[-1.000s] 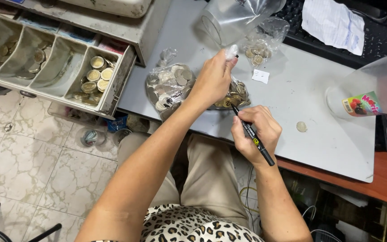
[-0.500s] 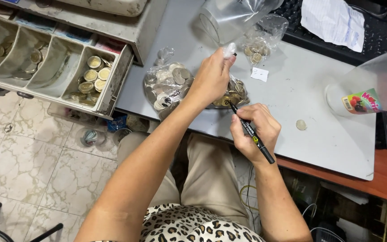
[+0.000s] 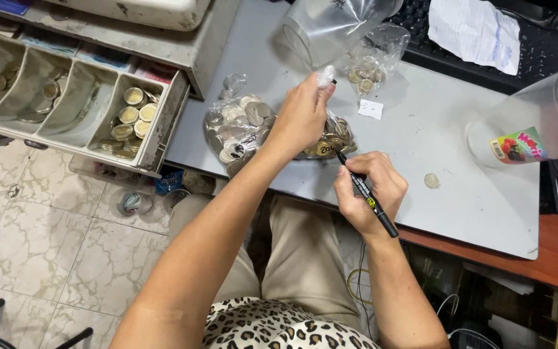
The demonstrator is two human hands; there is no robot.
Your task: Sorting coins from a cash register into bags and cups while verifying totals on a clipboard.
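Centrally, left hand [image 3: 301,119] pinching the knotted top of a clear coin bag [image 3: 330,139] on the grey desk [image 3: 434,136], right hand [image 3: 366,187] gripping a black marker [image 3: 364,194] — tip on the bag, a second coin bag [image 3: 234,132] touching alongside, small white label [image 3: 370,109] just beyond.

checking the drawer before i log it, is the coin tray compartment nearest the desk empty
No, that compartment of the coin drawer holds several stacked coins.

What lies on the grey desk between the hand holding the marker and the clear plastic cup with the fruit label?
In the head view, one loose coin lies on the grey desk between the right hand and the plastic cup; otherwise that stretch is bare.
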